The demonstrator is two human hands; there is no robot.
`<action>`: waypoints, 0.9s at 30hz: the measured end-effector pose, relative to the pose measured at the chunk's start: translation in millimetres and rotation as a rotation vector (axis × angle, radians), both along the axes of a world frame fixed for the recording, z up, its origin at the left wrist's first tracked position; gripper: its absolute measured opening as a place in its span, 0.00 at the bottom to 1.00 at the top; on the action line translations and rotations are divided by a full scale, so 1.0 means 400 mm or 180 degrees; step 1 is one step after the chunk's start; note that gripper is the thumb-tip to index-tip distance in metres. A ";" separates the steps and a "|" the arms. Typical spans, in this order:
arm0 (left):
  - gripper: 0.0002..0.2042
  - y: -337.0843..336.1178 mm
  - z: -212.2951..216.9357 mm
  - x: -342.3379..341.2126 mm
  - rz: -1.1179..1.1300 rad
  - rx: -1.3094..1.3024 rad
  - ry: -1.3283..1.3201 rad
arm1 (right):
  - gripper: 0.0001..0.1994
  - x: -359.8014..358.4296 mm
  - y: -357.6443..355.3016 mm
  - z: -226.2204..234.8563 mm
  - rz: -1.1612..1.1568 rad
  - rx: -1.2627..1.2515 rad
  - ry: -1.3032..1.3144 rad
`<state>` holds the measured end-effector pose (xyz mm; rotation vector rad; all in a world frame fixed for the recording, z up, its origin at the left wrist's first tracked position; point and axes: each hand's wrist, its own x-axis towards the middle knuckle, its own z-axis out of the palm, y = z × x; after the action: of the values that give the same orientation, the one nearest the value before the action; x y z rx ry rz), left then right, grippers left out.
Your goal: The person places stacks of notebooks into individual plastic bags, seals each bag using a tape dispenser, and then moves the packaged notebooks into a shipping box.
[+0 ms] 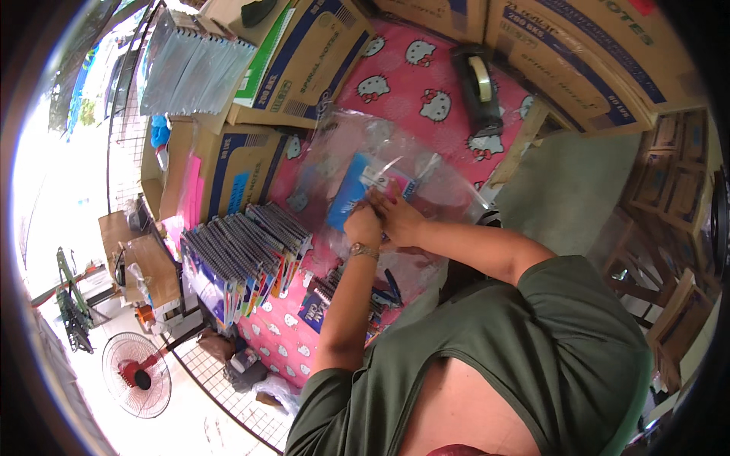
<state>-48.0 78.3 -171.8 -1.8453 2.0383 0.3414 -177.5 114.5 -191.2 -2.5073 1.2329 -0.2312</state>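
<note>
A blue notebook (348, 191) with a white label and a pink-purple part lies tilted on a large clear plastic bag (437, 178). My left hand (363, 226), with a watch on its wrist, rests on the notebook's lower part with its fingers curled in. What those fingers hold, if anything, is hidden. Right beside it is my right hand (401, 218), its fingers stretched over the notebook below the label and slightly apart. The two hands nearly touch. Beneath the bag is a pink table cover (403, 83) with cartoon cat faces.
A black tape dispenser (477, 91) stands at the far right of the table. Rows of spiral notebooks (243, 254) line the left side, near a cardboard box (251, 171). By my left forearm lie more notebooks (313, 310) and a dark blue stapler-like tool (392, 287). A fan (137, 376) stands lower left.
</note>
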 end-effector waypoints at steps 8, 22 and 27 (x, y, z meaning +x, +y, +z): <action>0.29 0.045 -0.055 0.001 -0.0280 0.0010 -0.0118 | 0.13 -0.603 -0.113 -0.042 -0.3896 -0.0316 -0.2133; 0.43 0.134 -0.096 0.007 -0.0094 -0.0566 0.0560 | 0.05 -0.417 -0.051 -0.123 -0.2792 0.4592 -0.5446; 0.37 0.157 -0.128 0.008 -0.0032 -0.0994 0.0844 | 0.09 -0.067 -0.277 0.065 0.0834 0.2104 -0.1642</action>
<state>-44.6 141.2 -222.9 -2.0621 2.3932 0.2910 -204.1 3.8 -165.4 -1.8411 0.6255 -0.3163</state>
